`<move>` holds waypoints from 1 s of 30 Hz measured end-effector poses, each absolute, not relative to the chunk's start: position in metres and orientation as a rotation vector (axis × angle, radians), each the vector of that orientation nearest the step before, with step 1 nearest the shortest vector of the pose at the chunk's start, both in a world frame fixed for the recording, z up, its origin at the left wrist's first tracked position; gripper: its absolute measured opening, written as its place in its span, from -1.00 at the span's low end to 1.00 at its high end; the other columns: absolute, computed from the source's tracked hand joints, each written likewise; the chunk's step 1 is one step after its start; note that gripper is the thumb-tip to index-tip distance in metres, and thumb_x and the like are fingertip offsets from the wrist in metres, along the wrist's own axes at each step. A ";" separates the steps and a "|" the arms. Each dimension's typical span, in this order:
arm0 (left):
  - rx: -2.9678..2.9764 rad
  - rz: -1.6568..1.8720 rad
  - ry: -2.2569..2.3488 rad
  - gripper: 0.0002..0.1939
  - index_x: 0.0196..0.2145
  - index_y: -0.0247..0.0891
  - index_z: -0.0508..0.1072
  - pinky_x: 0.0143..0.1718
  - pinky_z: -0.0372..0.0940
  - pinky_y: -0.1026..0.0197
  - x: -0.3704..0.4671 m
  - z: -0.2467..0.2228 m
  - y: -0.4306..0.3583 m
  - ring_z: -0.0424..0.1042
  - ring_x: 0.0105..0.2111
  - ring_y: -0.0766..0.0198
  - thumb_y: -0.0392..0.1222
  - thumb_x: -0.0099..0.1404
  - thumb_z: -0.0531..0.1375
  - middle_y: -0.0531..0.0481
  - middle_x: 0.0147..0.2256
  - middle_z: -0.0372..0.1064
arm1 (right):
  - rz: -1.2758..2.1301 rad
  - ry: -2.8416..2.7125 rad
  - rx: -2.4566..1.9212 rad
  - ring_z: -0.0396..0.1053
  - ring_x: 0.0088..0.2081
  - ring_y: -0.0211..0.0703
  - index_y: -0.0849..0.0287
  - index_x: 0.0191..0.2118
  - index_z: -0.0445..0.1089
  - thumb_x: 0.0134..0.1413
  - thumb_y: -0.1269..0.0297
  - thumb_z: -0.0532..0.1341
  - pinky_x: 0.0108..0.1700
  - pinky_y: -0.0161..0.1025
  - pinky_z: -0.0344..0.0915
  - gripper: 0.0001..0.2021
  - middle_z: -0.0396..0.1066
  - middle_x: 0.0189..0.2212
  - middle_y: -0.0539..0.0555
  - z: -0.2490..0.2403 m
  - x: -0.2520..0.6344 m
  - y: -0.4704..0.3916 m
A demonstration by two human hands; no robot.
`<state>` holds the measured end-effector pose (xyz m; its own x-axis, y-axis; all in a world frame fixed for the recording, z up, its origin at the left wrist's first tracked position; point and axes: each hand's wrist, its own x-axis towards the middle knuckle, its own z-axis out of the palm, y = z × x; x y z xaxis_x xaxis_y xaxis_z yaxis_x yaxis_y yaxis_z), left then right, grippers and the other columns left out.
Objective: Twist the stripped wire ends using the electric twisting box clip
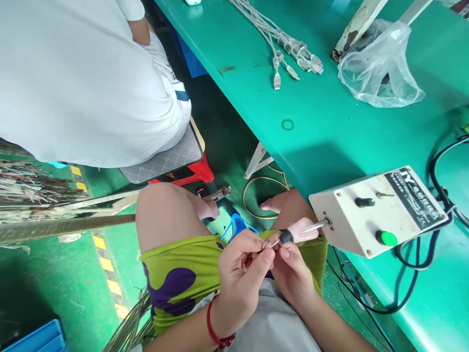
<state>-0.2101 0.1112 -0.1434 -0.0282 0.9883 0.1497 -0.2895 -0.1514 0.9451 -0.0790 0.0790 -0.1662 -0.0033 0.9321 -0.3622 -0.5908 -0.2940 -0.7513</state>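
- Green factory flooring with yellow hazard stripes lies below a teal workbench, seen from above over the wearer's bare knees and green-and-purple shorts.
- Thin coloured wires are pinched between both hands, just above the lap and just beside the bench edge.
- Left hand, with a red bead bracelet at the wrist, is closed, thumb and forefinger nipping the wires.
- Right hand is closed too, fingertips gripping the wire ends near a dark cap on a metal spindle.
- That spindle projects from a white machine box with a green button.
- Wires are judged light, limp and easily kinked; a hold close to the stripped tips is best.
- Another person in white sits at upper left.
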 end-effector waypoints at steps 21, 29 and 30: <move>1.180 1.569 0.756 -0.88 -0.14 -0.13 0.51 -0.38 0.34 0.26 -0.221 -0.124 0.092 0.47 -0.36 0.28 -0.28 0.61 0.35 0.06 -0.32 0.48 | 1.364 -0.875 -1.111 0.40 -0.41 -0.09 0.02 -0.15 0.73 0.55 0.01 0.33 -0.27 -0.13 0.28 -0.71 0.45 -0.47 0.01 -0.126 -0.078 0.026; 1.246 1.583 0.739 -0.88 -0.14 -0.13 0.50 -0.39 0.39 0.32 -0.226 -0.114 0.091 0.48 -0.38 0.30 -0.27 0.61 0.34 0.08 -0.34 0.47 | 1.383 -0.913 -1.140 0.37 -0.44 -0.12 0.07 -0.19 0.72 0.56 -0.04 0.33 -0.29 -0.15 0.30 -0.64 0.51 -0.46 0.04 -0.126 -0.084 0.021; 1.244 1.587 0.751 -0.87 -0.15 -0.13 0.49 -0.39 0.39 0.32 -0.226 -0.114 0.090 0.47 -0.38 0.30 -0.27 0.61 0.33 0.08 -0.34 0.46 | 1.393 -0.918 -1.136 0.36 -0.44 -0.13 0.07 -0.19 0.72 0.56 -0.04 0.33 -0.30 -0.16 0.29 -0.64 0.51 -0.45 0.03 -0.127 -0.086 0.020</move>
<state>-0.2265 0.0901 -0.1137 -0.0310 0.9291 0.3686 -0.3040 -0.3601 0.8820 -0.0855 0.0199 -0.1267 0.0208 0.9890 -0.1465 -0.2558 -0.1364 -0.9571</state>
